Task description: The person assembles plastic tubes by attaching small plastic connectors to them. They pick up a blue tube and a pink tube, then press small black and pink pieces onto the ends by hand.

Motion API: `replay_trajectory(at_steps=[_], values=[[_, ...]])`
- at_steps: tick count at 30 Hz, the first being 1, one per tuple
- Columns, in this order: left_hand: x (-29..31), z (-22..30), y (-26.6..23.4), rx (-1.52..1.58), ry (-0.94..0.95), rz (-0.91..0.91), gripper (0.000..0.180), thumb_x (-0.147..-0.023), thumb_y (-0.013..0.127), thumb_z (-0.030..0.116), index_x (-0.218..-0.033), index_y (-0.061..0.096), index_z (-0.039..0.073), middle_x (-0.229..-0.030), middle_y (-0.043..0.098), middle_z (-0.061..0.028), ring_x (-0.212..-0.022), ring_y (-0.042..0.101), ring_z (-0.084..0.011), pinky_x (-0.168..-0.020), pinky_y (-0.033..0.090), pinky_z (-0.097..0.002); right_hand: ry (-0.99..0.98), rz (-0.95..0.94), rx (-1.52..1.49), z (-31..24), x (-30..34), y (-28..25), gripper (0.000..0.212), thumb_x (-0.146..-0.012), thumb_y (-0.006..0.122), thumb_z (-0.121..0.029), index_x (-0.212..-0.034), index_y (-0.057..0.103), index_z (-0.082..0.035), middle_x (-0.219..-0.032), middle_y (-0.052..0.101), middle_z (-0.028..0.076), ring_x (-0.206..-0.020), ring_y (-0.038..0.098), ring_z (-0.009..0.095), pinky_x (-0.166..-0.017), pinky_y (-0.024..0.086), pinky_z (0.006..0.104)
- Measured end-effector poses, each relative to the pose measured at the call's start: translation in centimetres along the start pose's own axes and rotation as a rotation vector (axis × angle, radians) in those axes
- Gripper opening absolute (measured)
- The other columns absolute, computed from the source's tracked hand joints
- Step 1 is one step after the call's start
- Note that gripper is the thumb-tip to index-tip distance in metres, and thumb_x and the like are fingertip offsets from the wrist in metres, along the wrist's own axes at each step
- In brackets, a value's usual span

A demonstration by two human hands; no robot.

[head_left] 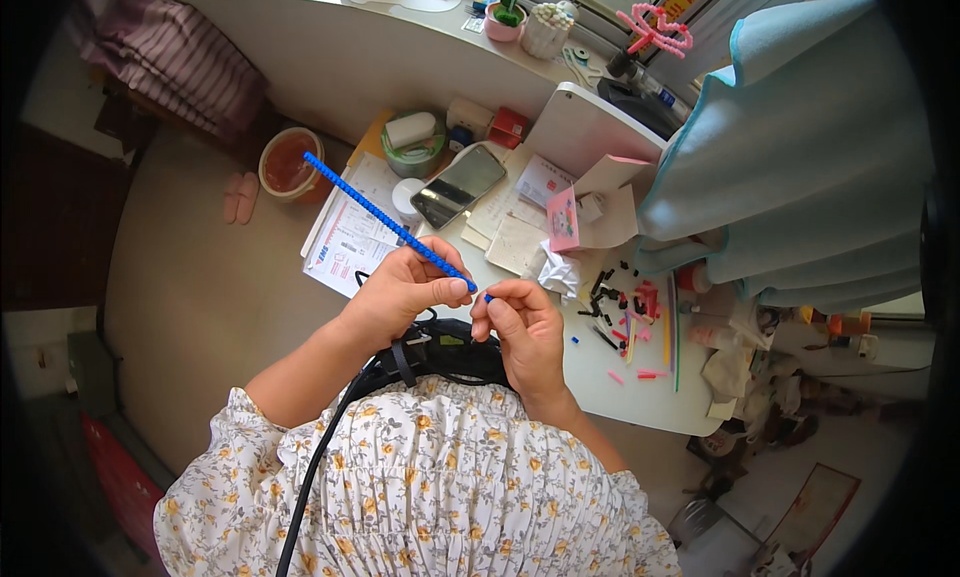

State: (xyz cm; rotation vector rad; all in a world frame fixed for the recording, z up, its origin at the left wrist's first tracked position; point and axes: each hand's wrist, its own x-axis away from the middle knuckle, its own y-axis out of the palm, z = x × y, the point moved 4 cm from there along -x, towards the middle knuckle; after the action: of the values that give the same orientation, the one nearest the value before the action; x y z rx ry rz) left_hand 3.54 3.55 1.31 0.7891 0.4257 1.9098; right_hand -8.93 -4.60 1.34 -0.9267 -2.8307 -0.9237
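A long, thin blue rod [375, 213] with a ribbed or beaded surface slants up and to the left over the table. My left hand [405, 292] closes around its lower end, thumb on top, with the tip just showing past the thumb. Beside that tip, my right hand [528, 335] pinches a small blue piece [488, 299] between thumb and fingertips. The tip and the small piece are close together but apart. Another tiny blue piece [575, 340] lies on the white table [600, 392] to the right of my right hand.
Small black, red and pink pieces [640, 307] and several thin coloured sticks [675, 337] lie at the table's right. Behind my hands are a smartphone [458, 187], papers [345, 242], a crumpled white tissue [558, 273] and an opened pink box [565, 220]. A light-blue curtain [790, 157] hangs at the right.
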Motion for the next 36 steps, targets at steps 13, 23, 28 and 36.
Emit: replay_trajectory(at_steps=[13, 23, 28, 36], values=[[0.1, 0.5, 0.3, -0.066, 0.011, 0.051, 0.023, -0.074, 0.064, -0.001, -0.090, 0.048, 0.003, -0.083, 0.061, -0.0118, -0.077, 0.060, -0.0181, -0.073, 0.046, -0.0287, 0.093, -0.051, -0.077, -1.1, -0.6, -0.1, 0.011, -0.085, 0.054, -0.003, -0.096, 0.055, 0.000, -0.085, 0.062, 0.010, -0.069, 0.059, 0.012, -0.063, 0.048, 0.0223], [0.1, 0.5, 0.5, -0.094, 0.032, 0.043, 0.024, -0.074, 0.065, -0.002, -0.090, 0.048, 0.002, -0.085, 0.061, -0.0119, -0.078, 0.060, -0.0177, -0.074, 0.048, -0.0278, 0.162, -0.003, -0.212, 0.2, -0.2, 0.0, 0.015, -0.084, 0.056, -0.003, -0.099, 0.053, 0.000, -0.086, 0.062, 0.011, -0.070, 0.059, 0.012, -0.061, 0.048, 0.0213], [0.0, 0.6, 0.7, -0.093, 0.032, 0.027, 0.024, -0.074, 0.066, -0.001, -0.090, 0.048, 0.002, -0.085, 0.061, -0.0116, -0.079, 0.060, -0.0174, -0.075, 0.048, -0.0277, 0.168, -0.011, -0.221, 0.7, -0.1, -0.5, 0.013, -0.081, 0.060, -0.003, -0.093, 0.056, 0.001, -0.085, 0.062, 0.010, -0.068, 0.058, 0.012, -0.059, 0.047, 0.0209], [0.2, 0.5, 0.7, -0.092, 0.013, 0.035, 0.023, -0.073, 0.067, -0.001, -0.088, 0.049, 0.002, -0.085, 0.062, -0.0108, -0.080, 0.061, -0.0168, -0.075, 0.048, -0.0272, 0.171, 0.042, -0.258, 0.9, -0.1, -0.4, 0.012, -0.080, 0.061, -0.002, -0.092, 0.058, 0.001, -0.081, 0.061, 0.008, -0.064, 0.056, 0.011, -0.057, 0.046, 0.0203]])
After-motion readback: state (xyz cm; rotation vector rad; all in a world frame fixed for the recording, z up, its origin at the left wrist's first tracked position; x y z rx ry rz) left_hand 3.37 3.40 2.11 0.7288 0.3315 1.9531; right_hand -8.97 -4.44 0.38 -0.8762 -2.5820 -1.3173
